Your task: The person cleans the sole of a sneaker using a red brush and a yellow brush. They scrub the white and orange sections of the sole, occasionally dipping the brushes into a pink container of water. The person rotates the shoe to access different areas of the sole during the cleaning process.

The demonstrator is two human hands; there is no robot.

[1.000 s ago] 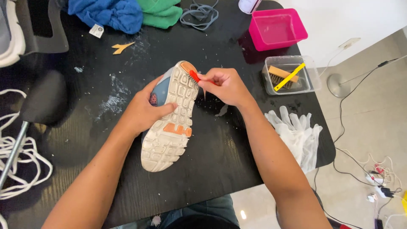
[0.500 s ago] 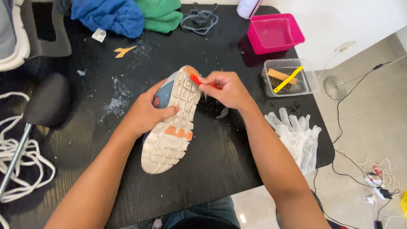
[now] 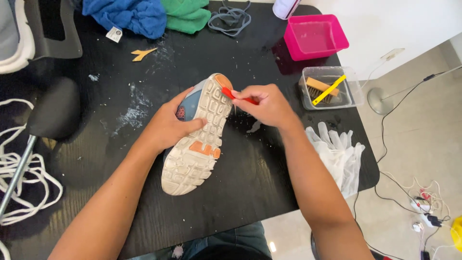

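Observation:
A sneaker point(image 3: 195, 144) lies sole-up on the black table point(image 3: 250, 183); its sole is off-white with orange patches, its upper blue-grey. My left hand point(image 3: 173, 123) grips the shoe's side at mid-length, fingers over the sole. My right hand point(image 3: 267, 103) pinches a small red brush point(image 3: 231, 95), whose head touches the sole near the orange toe end.
A pink tub point(image 3: 315, 36) and a clear box point(image 3: 329, 89) with a wooden brush and yellow tool sit at right. White gloves point(image 3: 337, 154) lie near the right edge. Blue and green cloths point(image 3: 144, 14), grey laces point(image 3: 231, 17) at back. White residue point(image 3: 130, 108) on the table. Cords on the floor.
The shoe and both hands keep the same hold; the red brush has shifted slightly along the toe end of the sole. The view has drifted a little.

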